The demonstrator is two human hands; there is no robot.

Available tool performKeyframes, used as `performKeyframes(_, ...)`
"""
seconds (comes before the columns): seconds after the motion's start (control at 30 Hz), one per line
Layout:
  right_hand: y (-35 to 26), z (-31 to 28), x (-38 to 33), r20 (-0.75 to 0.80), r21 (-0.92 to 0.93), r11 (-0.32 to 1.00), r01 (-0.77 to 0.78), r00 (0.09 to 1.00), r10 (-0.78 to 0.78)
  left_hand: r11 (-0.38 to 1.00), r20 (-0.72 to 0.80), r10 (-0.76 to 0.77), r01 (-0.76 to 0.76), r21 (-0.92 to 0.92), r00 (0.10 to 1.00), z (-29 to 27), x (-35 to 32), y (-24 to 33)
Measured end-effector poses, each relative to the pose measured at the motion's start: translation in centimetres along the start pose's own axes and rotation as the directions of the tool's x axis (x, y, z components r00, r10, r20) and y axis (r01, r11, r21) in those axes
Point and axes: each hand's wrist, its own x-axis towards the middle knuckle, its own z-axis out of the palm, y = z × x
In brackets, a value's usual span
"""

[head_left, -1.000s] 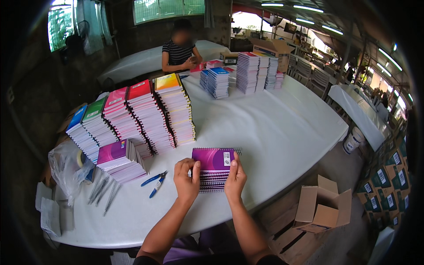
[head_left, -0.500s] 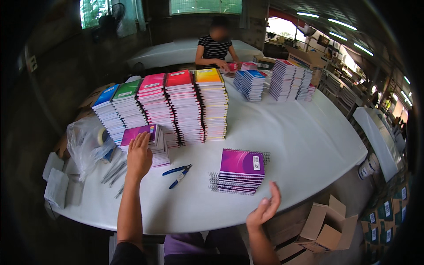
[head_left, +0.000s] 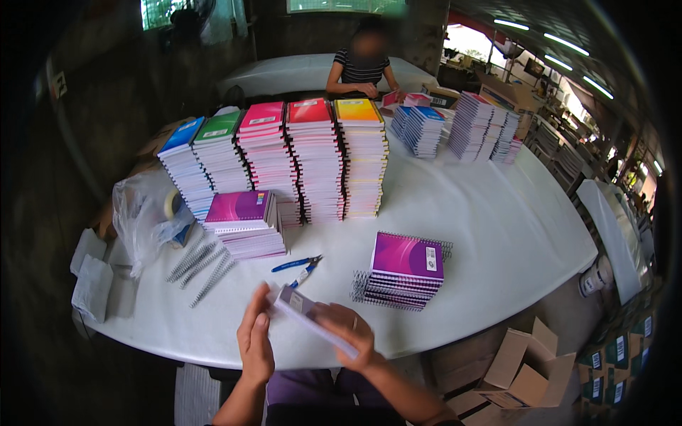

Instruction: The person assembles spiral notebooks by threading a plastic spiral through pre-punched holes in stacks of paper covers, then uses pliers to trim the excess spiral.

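Note:
Close to the table's front edge, my right hand [head_left: 352, 334] grips a thin purple notebook [head_left: 316, 321], tilted and slightly blurred. Facing its far end is my left hand [head_left: 257, 344], fingers stretched out and palm toward the notebook; whether it touches is unclear. Just beyond lie blue-handled cutting pliers [head_left: 305, 271]. A low stack of purple notebooks [head_left: 241, 207] stands to the left, beside loose wire spiral coils [head_left: 206, 273]. On the right sits a pile of purple notebooks [head_left: 407, 257] with coils sticking out at its sides.
Tall stacks of blue, green, pink, red and yellow notebooks [head_left: 310, 163] rise behind. A plastic bag [head_left: 138, 220] and tape roll [head_left: 170, 204] lie left. Across the table [head_left: 490, 234] a person [head_left: 362, 67] handles pink notebooks near more stacks [head_left: 476, 128]. An open carton [head_left: 529, 366] is on the floor.
My left hand has come off the low purple stack toward me. My right hand has swung left from beside the coil-edged pile and now holds a notebook.

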Motion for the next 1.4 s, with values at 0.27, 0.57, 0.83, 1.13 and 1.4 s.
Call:
performKeyframes(0.27,7.1,-1.6,-2.2,0.262,0.464,0.728,-0.504,0.864,0.431,0.937,0.300,-0.344,0.348,0.042,0.890,-1.3,1.2,-10.7)
performKeyframes(0.57,6.7,-1.5,-2.3,0.295,0.316,0.765,-0.560,0.825,0.482,0.943,0.367,-0.174,0.047,0.329,0.914,-1.3,0.7,-10.3)
performKeyframes(0.83,6.3,-1.5,-2.1,0.324,0.275,0.746,-0.606,0.789,0.522,-0.038,0.045,0.145,-0.040,0.999,0.988,-15.3,11.7,-10.6)
performKeyframes(1.13,6.2,-1.8,-2.5,0.302,0.295,0.775,-0.559,0.824,0.479,0.359,-0.107,0.359,-0.031,0.933,0.927,-15.3,12.6,-6.3)
performKeyframes(1.4,6.2,-1.5,-2.4,0.213,0.304,0.809,-0.503,0.864,0.457,0.823,0.516,-0.299,-0.056,0.565,0.803,-6.2,4.3,-6.5)
